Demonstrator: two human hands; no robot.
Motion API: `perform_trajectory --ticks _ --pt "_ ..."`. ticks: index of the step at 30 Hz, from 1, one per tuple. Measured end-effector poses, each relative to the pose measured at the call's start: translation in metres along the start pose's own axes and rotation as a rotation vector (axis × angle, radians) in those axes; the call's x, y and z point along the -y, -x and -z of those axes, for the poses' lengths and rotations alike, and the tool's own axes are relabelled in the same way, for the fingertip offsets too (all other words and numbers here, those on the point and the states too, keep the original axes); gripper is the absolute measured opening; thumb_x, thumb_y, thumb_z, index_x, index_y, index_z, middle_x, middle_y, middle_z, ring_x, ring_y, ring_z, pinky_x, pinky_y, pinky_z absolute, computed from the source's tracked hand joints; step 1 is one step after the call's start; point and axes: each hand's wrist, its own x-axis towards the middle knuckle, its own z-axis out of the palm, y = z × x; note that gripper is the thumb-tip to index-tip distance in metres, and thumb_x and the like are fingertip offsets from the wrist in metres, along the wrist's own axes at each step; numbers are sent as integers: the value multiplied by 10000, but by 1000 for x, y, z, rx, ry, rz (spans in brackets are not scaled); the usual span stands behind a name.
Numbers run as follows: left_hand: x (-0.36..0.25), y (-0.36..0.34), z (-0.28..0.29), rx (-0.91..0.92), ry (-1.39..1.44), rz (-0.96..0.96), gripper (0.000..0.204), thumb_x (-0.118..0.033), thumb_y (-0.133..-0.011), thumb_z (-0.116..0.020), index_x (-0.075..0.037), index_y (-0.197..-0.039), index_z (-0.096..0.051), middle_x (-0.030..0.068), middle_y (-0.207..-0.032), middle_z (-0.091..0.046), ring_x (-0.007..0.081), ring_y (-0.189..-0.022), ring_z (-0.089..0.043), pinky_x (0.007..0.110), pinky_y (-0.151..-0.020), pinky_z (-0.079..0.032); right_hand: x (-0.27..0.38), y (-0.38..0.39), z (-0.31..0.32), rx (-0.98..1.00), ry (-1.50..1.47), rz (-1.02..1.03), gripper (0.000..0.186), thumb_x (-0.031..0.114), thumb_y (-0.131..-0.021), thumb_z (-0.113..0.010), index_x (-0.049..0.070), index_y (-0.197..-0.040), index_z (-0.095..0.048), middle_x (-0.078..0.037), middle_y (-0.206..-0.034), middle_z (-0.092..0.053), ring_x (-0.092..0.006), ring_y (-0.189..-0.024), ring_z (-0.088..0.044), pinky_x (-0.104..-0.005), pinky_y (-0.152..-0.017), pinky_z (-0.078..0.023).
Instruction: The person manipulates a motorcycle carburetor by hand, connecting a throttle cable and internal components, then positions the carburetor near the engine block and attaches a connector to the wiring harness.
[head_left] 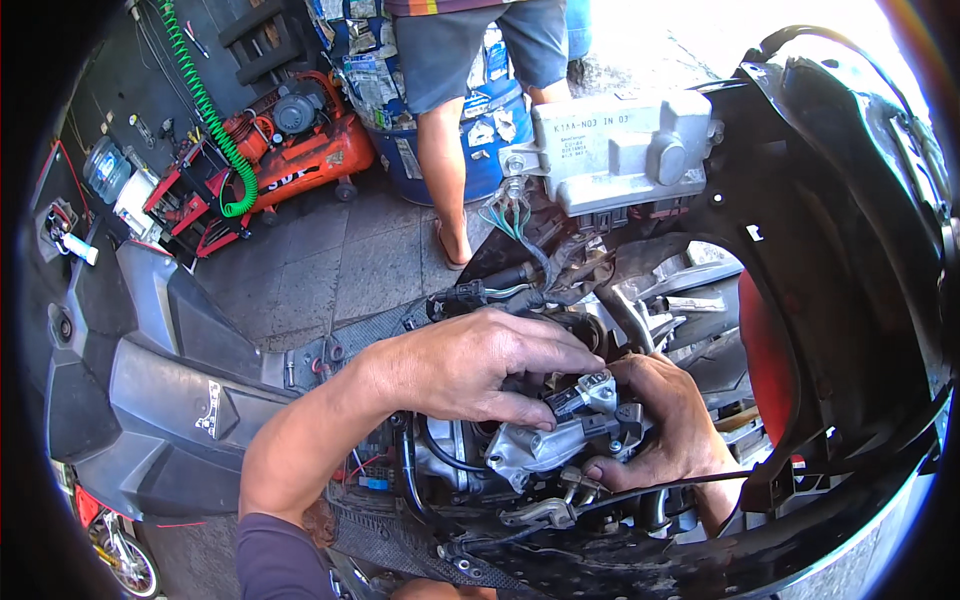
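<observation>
A silver throttle body (540, 448) with black sensor plugs sits in the middle of an opened-up scooter. My left hand (485, 365) reaches over it from the left. Its thumb presses by a black connector (567, 402) and its fingers curl over the far side. From the right, my right hand (670, 420) wraps the throttle body's other end, thumb at the near side by a metal cable bracket (550, 512). The right fingertips are partly hidden behind the part. A black cable (690, 484) runs past my right wrist.
A silver control box (630, 150) with wiring stands beyond my hands. Black body frame (850, 250) curves round on the right; dark plastic panels (170, 390) lie left. Farther off are an orange air compressor (310, 160), a blue drum (440, 150) and a standing person (440, 150).
</observation>
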Motion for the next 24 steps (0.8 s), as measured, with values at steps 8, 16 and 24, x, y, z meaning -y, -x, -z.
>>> perform_trajectory --ticks 8,16,24 --pt "3 -13 -2 64 -51 -95 588 -194 -851 -838 -23 -1386 -664 193 -1383 -665 374 -1234 -651 461 -1071 -514 -4 4 1 24 4 -5 710 427 -605 -909 -11 -1093 -636 -160 -888 -649 -388 -848 -668 -452 -780 -522" --pt "-29 12 23 -181 -41 164 448 -164 -898 -775 24 -1297 -697 189 -1195 -737 286 -1091 -719 384 -959 -564 -6 14 -10 -129 191 -21 784 550 -573 -895 7 -1093 -674 -107 -890 -690 -315 -814 -680 -410 -839 -491" --pt "-37 101 -8 -537 -492 519 265 -72 -826 -783 -4 -1082 -758 142 -1015 -741 295 -968 -711 377 -867 -562 -5 12 -11 -129 240 -13 823 587 -550 -888 -10 -1068 -661 -101 -891 -681 -318 -874 -634 -429 -901 -439"
